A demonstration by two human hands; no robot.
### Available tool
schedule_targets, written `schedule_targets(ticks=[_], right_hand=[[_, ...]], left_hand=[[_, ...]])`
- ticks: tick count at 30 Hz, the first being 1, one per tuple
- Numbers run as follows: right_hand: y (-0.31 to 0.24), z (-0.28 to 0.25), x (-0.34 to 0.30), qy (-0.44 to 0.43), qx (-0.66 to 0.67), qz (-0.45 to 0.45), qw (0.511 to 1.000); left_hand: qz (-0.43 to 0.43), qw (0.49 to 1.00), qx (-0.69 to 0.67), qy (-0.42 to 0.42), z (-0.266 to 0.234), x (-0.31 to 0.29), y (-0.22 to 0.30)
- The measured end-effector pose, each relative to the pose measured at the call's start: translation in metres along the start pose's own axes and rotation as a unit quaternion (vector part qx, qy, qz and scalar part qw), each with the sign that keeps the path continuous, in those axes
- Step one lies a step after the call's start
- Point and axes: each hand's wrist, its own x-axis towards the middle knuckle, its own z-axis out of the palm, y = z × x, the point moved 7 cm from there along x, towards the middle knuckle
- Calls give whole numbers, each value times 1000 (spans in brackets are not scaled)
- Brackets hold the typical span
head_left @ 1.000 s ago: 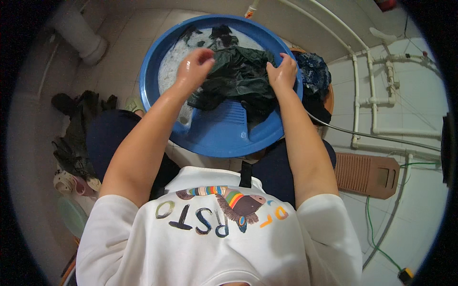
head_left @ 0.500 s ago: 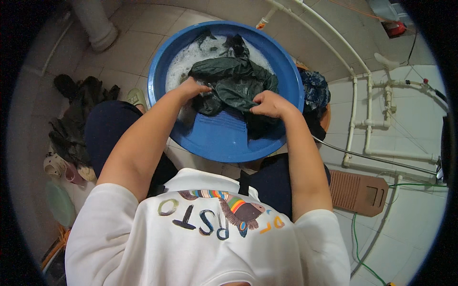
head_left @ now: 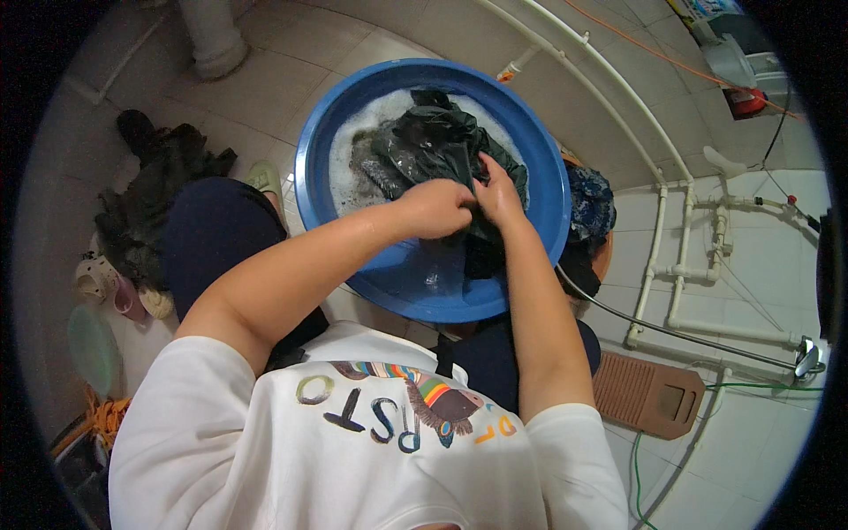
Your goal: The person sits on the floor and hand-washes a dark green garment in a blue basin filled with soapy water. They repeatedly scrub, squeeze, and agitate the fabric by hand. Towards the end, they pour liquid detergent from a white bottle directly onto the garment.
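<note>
A dark green wet garment lies bunched in a round blue basin of foamy water. My left hand reaches across the basin's middle, its fingers curled closed on the near part of the garment. Close beside it on the right, my right hand grips the same cloth, with thumb and fingers around a fold. A blue washboard slope shows at the near side of the basin, partly under my left forearm. Part of the cloth hangs down below my hands.
An orange-brown tub with dark patterned clothes stands right of the basin. A brown washboard, a shower hose and white pipes lie further right. Dark clothes and several shoes are on the left floor.
My left hand has moved right, across the basin to beside my right hand. The garment has been drawn together and shifted, and my right hand has turned with its fingers pointing further away.
</note>
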Motion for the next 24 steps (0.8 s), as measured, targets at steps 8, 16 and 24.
schedule_targets(ticks=[8,16,24], right_hand=[[20,-8,9,12,282,63,957],[-32,-84,-15,-51,747,0,662],[-100,-57,-62,-307,380,-40,871]], left_hand=[[-1,950,263,-167,22,-14,-3],[-106,964,82,230,-45,11,-77],[-41,994,105,3,-4,27,-96]])
